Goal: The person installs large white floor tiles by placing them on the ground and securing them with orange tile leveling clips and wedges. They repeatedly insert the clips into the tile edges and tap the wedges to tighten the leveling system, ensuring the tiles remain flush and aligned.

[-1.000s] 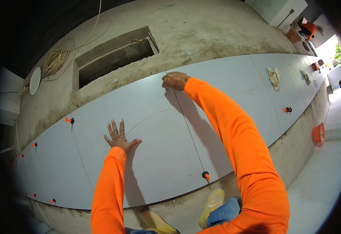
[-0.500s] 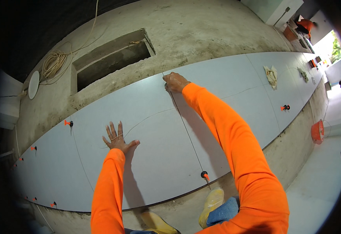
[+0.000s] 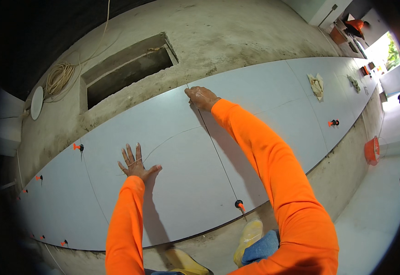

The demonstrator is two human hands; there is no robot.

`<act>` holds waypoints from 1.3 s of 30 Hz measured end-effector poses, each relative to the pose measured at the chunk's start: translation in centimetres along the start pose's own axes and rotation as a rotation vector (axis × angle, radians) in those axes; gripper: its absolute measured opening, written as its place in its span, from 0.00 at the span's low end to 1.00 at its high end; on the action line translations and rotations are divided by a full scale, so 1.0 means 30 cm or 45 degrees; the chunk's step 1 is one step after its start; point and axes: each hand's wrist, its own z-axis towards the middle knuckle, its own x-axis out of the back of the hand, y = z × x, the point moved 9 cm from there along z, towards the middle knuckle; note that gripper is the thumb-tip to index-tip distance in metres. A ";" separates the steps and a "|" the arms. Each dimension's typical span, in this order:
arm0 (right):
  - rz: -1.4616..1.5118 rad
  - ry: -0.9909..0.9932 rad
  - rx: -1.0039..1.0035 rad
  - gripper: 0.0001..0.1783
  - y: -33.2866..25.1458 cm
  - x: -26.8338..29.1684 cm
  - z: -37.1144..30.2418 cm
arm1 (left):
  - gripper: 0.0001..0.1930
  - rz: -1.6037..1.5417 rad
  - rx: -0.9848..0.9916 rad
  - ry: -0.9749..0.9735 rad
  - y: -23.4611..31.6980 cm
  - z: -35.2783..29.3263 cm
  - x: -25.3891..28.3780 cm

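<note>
Two hands on large pale grey tile (image 3: 181,178): left hand (image 3: 135,166) flat, fingers splayed; right hand (image 3: 201,97) farther up, pinching at joint line's far end, grip contents unclear.

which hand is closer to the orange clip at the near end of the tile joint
Left. The left hand lies flat on the tile, up and left of the orange clip. The right hand is at the joint's far end, farther off.

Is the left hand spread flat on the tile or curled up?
Spread flat. The left hand lies palm down on the large pale tile, fingers fanned apart and thumb out to the side, gripping nothing.
</note>
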 end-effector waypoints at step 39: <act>-0.157 0.036 -0.001 0.08 -0.008 0.000 0.031 | 0.77 0.033 -0.017 0.008 -0.002 -0.006 -0.003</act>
